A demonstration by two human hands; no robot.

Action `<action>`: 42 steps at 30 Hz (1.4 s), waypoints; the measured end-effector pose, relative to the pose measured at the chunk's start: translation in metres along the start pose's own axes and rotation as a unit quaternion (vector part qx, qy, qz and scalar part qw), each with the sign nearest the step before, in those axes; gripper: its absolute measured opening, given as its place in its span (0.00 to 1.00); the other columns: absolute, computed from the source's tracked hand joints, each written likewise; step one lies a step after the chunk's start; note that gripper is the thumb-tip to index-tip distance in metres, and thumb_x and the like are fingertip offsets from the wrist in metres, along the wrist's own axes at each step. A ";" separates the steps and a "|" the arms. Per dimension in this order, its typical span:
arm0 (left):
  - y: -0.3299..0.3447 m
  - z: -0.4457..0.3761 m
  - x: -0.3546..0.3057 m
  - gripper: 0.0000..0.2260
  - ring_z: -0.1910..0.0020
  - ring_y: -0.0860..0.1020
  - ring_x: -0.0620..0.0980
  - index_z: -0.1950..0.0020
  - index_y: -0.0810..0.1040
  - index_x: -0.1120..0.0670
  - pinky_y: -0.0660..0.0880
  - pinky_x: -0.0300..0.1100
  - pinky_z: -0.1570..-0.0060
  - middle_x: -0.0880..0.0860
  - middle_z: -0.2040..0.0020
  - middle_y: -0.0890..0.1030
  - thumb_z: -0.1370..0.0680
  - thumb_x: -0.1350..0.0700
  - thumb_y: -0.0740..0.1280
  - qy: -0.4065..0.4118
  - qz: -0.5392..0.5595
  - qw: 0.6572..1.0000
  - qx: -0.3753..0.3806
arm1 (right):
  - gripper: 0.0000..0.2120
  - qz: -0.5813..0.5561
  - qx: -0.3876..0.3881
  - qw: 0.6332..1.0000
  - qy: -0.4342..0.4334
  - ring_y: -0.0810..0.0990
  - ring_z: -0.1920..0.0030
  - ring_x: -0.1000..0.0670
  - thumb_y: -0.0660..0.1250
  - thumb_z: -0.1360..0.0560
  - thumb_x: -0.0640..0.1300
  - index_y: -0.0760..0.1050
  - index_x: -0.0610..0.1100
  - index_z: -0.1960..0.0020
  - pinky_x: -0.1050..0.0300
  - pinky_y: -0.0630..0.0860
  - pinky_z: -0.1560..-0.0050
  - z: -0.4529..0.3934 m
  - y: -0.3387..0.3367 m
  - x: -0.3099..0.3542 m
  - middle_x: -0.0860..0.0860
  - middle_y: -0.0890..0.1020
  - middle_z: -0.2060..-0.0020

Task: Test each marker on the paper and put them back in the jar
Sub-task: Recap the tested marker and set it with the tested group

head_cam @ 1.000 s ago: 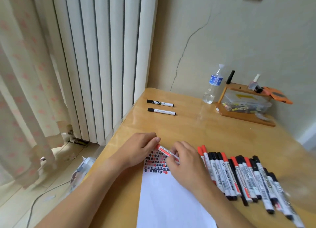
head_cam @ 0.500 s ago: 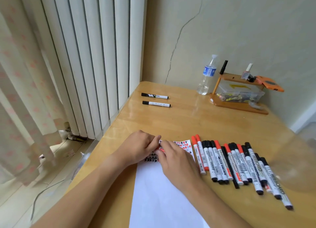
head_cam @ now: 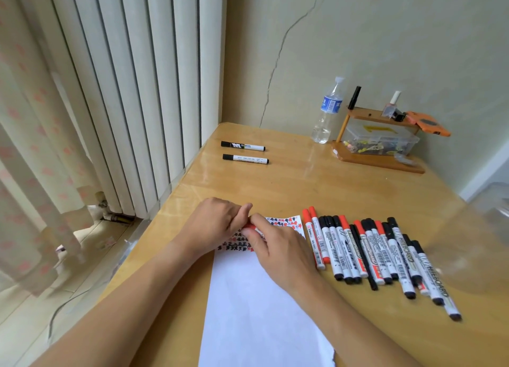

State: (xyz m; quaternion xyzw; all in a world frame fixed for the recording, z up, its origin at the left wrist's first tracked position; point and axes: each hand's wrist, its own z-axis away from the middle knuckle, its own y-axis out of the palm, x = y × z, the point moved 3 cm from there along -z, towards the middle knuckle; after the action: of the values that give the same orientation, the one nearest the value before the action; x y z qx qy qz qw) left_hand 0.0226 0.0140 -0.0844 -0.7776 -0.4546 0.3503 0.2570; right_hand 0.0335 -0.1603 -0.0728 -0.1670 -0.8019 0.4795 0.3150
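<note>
left hand [head_cam: 217,223]: fingers curled, pinching red marker [head_cam: 250,226]
right hand [head_cam: 278,246]: gripping same marker, over scribbled top of paper [head_cam: 248,297]
marker row [head_cam: 371,253]: on table, just right of paper

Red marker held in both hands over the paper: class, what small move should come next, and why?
Probably pull the cap free: both hands, left hand and right hand, pinch the red marker above the paper's test marks, and no tip shows yet.
</note>
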 end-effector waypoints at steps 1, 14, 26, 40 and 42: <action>0.000 -0.001 0.000 0.27 0.76 0.69 0.49 0.69 0.71 0.54 0.68 0.49 0.72 0.48 0.75 0.72 0.14 0.43 0.53 -0.015 0.002 1.000 0.002 | 0.16 0.002 -0.005 1.000 0.009 0.80 0.59 0.40 0.50 0.17 0.63 0.69 0.54 0.43 0.46 0.71 0.65 0.000 0.001 -0.001 0.50 0.82 0.62; 0.018 -0.032 0.044 0.09 0.41 0.74 0.51 0.44 0.82 0.46 0.67 0.50 0.41 0.48 0.45 0.74 0.21 0.44 0.70 -0.247 -0.019 0.967 0.066 | 0.15 0.053 -0.019 0.996 0.067 0.79 0.58 0.42 0.51 0.15 0.61 0.61 0.51 0.52 0.49 0.64 0.63 0.001 0.009 -0.010 0.49 0.80 0.60; -0.004 0.005 0.021 0.18 0.37 0.73 0.56 0.31 0.74 0.54 0.74 0.54 0.38 0.55 0.33 0.72 0.20 0.52 0.69 -0.205 -0.024 0.977 0.050 | 0.17 0.103 -0.043 0.993 0.050 0.81 0.59 0.43 0.52 0.16 0.61 0.69 0.49 0.48 0.51 0.63 0.65 0.005 0.011 -0.007 0.51 0.80 0.60; -0.010 0.051 -0.007 0.33 0.19 0.53 0.43 0.22 0.64 0.35 0.44 0.48 0.21 0.43 0.20 0.62 0.25 0.30 0.45 -0.166 -0.066 0.964 0.197 | 0.13 -0.027 -0.144 0.989 -0.002 0.82 0.57 0.44 0.58 0.16 0.41 0.71 0.52 0.34 0.42 0.79 0.59 0.016 0.004 -0.004 0.53 0.73 0.43; -0.011 0.050 -0.008 0.33 0.19 0.53 0.44 0.22 0.64 0.36 0.43 0.47 0.21 0.43 0.20 0.62 0.26 0.30 0.45 -0.166 -0.068 0.964 0.196 | 0.11 -0.102 -0.156 0.982 -0.037 0.82 0.53 0.51 0.60 0.17 0.39 0.76 0.50 0.39 0.49 0.80 0.54 0.019 0.001 -0.005 0.55 0.75 0.45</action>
State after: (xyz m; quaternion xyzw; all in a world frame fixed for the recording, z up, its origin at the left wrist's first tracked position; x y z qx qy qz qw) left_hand -0.0249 0.0158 -0.1054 -0.6100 -0.4652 0.5385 0.3487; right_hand 0.0251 -0.1753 -0.0816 -0.1138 -0.8907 0.3195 0.3027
